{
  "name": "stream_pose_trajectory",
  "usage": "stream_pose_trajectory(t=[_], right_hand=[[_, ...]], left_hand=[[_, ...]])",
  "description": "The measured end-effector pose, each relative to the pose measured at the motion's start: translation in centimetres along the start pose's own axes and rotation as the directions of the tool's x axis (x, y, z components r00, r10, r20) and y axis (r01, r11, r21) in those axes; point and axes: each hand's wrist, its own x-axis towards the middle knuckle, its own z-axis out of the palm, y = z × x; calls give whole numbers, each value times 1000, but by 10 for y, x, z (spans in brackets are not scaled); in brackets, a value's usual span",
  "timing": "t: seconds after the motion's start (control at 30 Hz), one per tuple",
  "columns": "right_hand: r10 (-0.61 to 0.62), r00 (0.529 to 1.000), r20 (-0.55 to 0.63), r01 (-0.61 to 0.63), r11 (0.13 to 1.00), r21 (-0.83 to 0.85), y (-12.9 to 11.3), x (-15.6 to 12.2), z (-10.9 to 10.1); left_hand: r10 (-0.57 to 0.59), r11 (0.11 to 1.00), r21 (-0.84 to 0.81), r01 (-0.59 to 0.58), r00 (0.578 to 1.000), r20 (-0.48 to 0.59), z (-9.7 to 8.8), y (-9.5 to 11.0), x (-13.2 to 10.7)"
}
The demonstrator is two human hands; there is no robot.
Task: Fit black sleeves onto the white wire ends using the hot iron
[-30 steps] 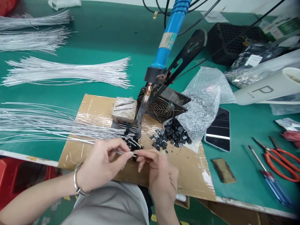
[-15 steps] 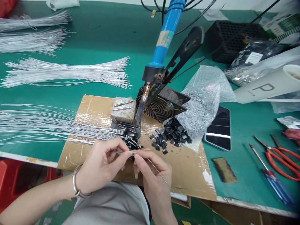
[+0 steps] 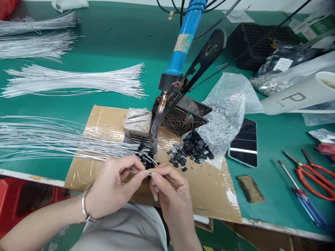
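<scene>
My left hand point(image 3: 113, 186) pinches the end of a thin silver wire between thumb and forefinger, just above the front edge of the cardboard sheet point(image 3: 209, 190). My right hand point(image 3: 170, 195) meets it fingertip to fingertip, pinching a thin wire point(image 3: 180, 190) that trails off to the right. A bracelet sits on my left wrist. Just beyond my fingertips a blue-handled soldering iron point(image 3: 180, 45) leans in its black stand, tip down near a grey block point(image 3: 138, 122). A pile of small black parts point(image 3: 191, 150) lies to the right of the tip.
Bundles of silver wires point(image 3: 73, 82) lie across the green table at left. A bubble-wrap bag point(image 3: 227, 108), a phone point(image 3: 244, 143), red-handled scissors point(image 3: 314, 177), a blue screwdriver point(image 3: 306, 202) and a brown block point(image 3: 250, 190) lie at right. A black fan grille point(image 3: 180, 120) sits behind the iron.
My right hand has shifted slightly left and closed on the wire, which now trails out to the right. The left hand holds its place.
</scene>
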Motion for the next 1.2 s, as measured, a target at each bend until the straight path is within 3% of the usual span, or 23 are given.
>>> stream_pose_trajectory(t=[0.13, 0.23, 0.47, 0.93, 1.2], right_hand=[[111, 994, 25, -111, 994, 11, -7, 4, -3], [126, 992, 26, -127, 992, 11, -6, 6, -5], [169, 985, 17, -170, 983, 72, -2, 1, -2], [146, 988, -55, -136, 978, 161, -2, 4, 7], [154, 981, -118, -133, 977, 169, -1, 5, 14]], left_hand=[[-57, 998, -34, 59, 997, 41, -2, 2, 3], [-76, 995, -67, 79, 996, 49, -2, 3, 4], [-37, 997, -69, 33, 998, -53, 5, 0, 4], [153, 986, 97, -135, 968, -202, 16, -3, 3], [79, 997, 2, -80, 975, -209, 21, -11, -1]])
